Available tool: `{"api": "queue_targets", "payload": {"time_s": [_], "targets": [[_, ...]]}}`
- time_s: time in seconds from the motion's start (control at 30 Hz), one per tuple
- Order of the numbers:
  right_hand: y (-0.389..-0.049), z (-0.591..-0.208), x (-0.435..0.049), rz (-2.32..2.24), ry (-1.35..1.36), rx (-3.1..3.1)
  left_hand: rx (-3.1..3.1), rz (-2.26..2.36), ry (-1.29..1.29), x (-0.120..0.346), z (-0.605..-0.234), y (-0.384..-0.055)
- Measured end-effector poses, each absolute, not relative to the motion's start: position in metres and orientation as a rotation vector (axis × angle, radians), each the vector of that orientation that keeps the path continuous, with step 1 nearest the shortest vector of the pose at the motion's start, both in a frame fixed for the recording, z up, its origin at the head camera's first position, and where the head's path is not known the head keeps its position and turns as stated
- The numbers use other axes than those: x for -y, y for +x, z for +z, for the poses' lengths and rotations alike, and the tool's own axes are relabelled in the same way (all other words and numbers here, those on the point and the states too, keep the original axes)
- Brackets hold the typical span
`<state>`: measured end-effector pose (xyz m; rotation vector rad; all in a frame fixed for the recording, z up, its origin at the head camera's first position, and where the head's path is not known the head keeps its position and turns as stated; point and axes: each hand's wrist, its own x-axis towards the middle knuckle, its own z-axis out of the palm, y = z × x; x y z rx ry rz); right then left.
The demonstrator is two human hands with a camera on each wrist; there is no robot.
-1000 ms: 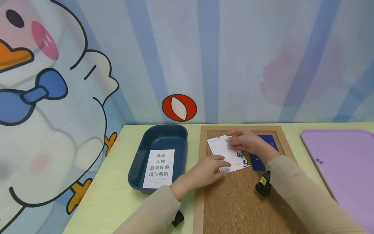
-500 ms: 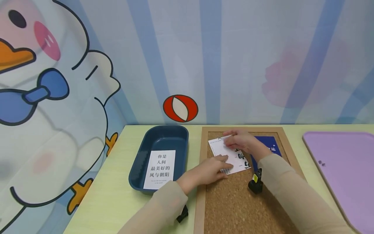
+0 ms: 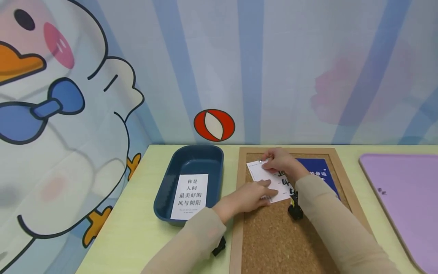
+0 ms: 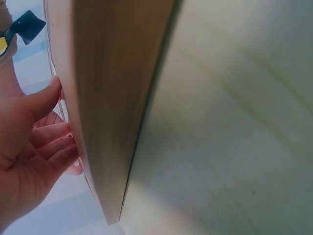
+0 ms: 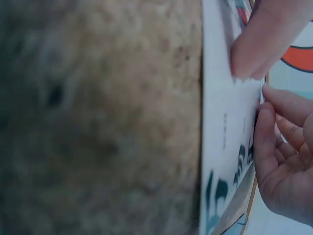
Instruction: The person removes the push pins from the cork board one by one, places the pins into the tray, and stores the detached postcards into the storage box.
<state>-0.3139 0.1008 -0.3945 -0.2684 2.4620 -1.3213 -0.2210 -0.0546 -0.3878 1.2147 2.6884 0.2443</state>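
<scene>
A white card (image 3: 284,192) with black characters lies tilted on the framed corkboard (image 3: 267,236), partly over a blue card (image 3: 313,167). My left hand (image 3: 251,196) rests its extended fingers on the white card's lower left. At the card's top edge a small silvery pushpin (image 3: 260,161) shows beside the fingertips of my right hand (image 3: 282,163). Thumb and forefinger close around it there. In the right wrist view those two fingertips (image 5: 266,105) nearly meet at the card's surface, hiding the pin. The left wrist view shows the left hand (image 4: 29,137) beside the board's wooden frame (image 4: 102,98).
Left of the board stands a dark blue tray (image 3: 161,201) with a white printed card (image 3: 189,196) leaning inside. At the right lies a purple tray (image 3: 407,198) bearing several tiny dark pieces (image 3: 381,191). A patterned wall backdrop (image 3: 291,76) rises behind the table.
My right hand has shifted left across the white card, its thumb and forefinger closing in at the pushpin. More of the blue card shows. The left hand stays on the card.
</scene>
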Motion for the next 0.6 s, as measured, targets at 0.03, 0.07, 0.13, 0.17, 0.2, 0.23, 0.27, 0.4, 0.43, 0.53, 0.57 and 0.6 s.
{"api": "queue_targets", "payload": {"time_s": [0.03, 0.07, 0.13, 0.17, 0.2, 0.23, 0.27, 0.4, 0.43, 0.53, 0.57, 0.6], "targets": [[-0.314, -0.395, -0.1, -1.289, -0.289, -2.495, -2.692, 0.24, 1.218, 0.054, -0.388, -0.221], [-0.314, -0.395, -0.099, -1.26, -0.305, -2.524, -2.697, 0.238, 1.221, 0.054, -0.388, -0.22], [-0.314, -0.396, -0.097, -1.202, -0.329, -2.587, -2.703, 0.231, 1.224, 0.053, -0.389, -0.22], [-0.315, -0.396, -0.097, -1.159, -0.349, -2.629, -2.703, 0.228, 1.223, 0.053, -0.39, -0.22], [-0.315, -0.397, -0.096, -1.121, -0.368, -2.661, -2.705, 0.221, 1.226, 0.053, -0.39, -0.22], [-0.315, -0.397, -0.096, -1.073, -0.381, -2.699, -2.707, 0.217, 1.231, 0.052, -0.391, -0.22], [-0.315, -0.397, -0.094, -1.013, -0.404, -2.74, -2.711, 0.209, 1.238, 0.052, -0.392, -0.22], [-0.317, -0.396, -0.087, -0.763, -0.466, -2.834, -2.725, 0.201, 1.26, 0.052, -0.394, -0.22], [-0.317, -0.395, -0.085, -0.693, -0.488, -2.854, -2.728, 0.201, 1.264, 0.052, -0.394, -0.22], [-0.32, -0.394, -0.078, -0.555, -0.527, -2.87, -2.735, 0.195, 1.273, 0.053, -0.393, -0.221], [-0.32, -0.393, -0.076, -0.523, -0.542, -2.877, -2.739, 0.187, 1.278, 0.053, -0.393, -0.221], [-0.32, -0.392, -0.074, -0.495, -0.548, -2.885, -2.742, 0.185, 1.28, 0.054, -0.393, -0.22]]}}
